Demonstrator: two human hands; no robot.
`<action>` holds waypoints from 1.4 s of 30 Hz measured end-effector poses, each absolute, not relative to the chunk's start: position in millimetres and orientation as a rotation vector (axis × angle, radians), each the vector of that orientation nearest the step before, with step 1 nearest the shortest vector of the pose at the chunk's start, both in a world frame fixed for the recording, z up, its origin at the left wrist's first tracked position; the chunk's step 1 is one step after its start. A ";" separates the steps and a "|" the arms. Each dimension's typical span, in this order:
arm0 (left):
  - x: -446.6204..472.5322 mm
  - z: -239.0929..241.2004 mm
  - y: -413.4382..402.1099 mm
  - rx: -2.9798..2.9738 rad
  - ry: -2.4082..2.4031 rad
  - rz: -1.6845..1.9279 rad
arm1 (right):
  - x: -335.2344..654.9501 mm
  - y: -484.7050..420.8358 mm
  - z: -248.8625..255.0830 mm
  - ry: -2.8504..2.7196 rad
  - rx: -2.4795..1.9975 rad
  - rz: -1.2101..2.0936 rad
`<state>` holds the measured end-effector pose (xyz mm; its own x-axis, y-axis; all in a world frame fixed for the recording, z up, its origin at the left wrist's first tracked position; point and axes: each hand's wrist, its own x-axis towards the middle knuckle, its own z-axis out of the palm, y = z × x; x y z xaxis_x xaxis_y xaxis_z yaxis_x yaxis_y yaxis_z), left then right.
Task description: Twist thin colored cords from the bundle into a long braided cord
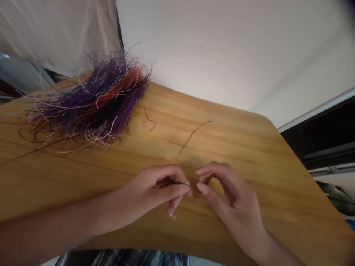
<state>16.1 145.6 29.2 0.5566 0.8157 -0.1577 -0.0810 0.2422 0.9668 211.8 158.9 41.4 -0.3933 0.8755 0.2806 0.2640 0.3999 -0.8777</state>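
Observation:
My left hand (158, 190) hovers over the wooden table (249, 155) with thumb and forefinger pinched on a thin strand whose tip shows at its fingertips. My right hand (230, 195) is just to its right, thumb and forefinger curved in a ring, tips a small way apart, almost touching the left fingertips. Nothing shows in the right hand. A thin dark strand (195, 135) lies loose on the table just beyond both hands. A shorter curled strand (149, 122) lies farther left.
A big tangled pile of purple, orange and white strands (91, 99) sits at the table's far left. A pale wall rises behind the table. The rounded table corner is at the right, with dark furniture beyond it.

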 end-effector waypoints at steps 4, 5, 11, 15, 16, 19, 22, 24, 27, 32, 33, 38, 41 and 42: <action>16.2 27.9 147.3 1.124 0.757 0.730 | 213.4 155.9 39.4 -2.066 -0.846 0.551; 16.4 27.7 147.0 1.124 0.750 0.734 | 213.6 155.5 39.1 -2.098 -0.823 0.496; 16.4 29.2 144.7 1.134 0.740 0.725 | 213.1 153.4 38.3 -2.107 -0.818 0.453; 14.3 29.9 145.1 1.212 0.757 0.725 | 211.2 153.9 40.9 -2.054 -0.875 0.614; 13.7 29.8 145.2 1.232 0.767 0.724 | 210.4 154.2 41.6 -2.045 -0.882 0.657; 12.7 29.1 145.3 1.269 0.792 0.713 | 207.7 154.5 42.2 -2.008 -0.913 0.763; 13.1 28.5 145.4 1.299 0.825 0.704 | 206.3 152.3 40.4 -1.976 -0.963 0.792; 14.1 28.2 145.3 1.325 0.877 0.708 | 206.3 150.4 39.4 -1.987 -0.999 0.773; 16.0 28.1 144.8 1.395 0.975 0.714 | 207.1 150.2 40.9 -2.017 -1.113 0.832; 16.9 26.7 144.8 1.444 1.024 0.693 | 209.3 158.5 49.1 -1.897 -1.331 1.366; 16.5 26.4 145.3 1.415 1.009 0.690 | 210.1 160.4 49.9 -1.907 -1.307 1.368; 14.1 26.4 150.2 1.189 0.848 0.716 | 214.9 166.2 45.0 -2.139 -0.999 0.721; 14.2 27.3 152.1 1.125 0.800 0.728 | 217.0 166.4 39.0 -2.251 -0.821 0.416; 14.4 27.6 152.2 1.119 0.793 0.723 | 217.5 166.2 37.6 -2.279 -0.780 0.354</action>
<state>14.4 152.2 27.6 0.5309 0.8278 -0.1815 -0.1048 0.2767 0.9552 217.5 166.2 37.6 -0.5800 0.6221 0.5260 0.4334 0.7823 -0.4473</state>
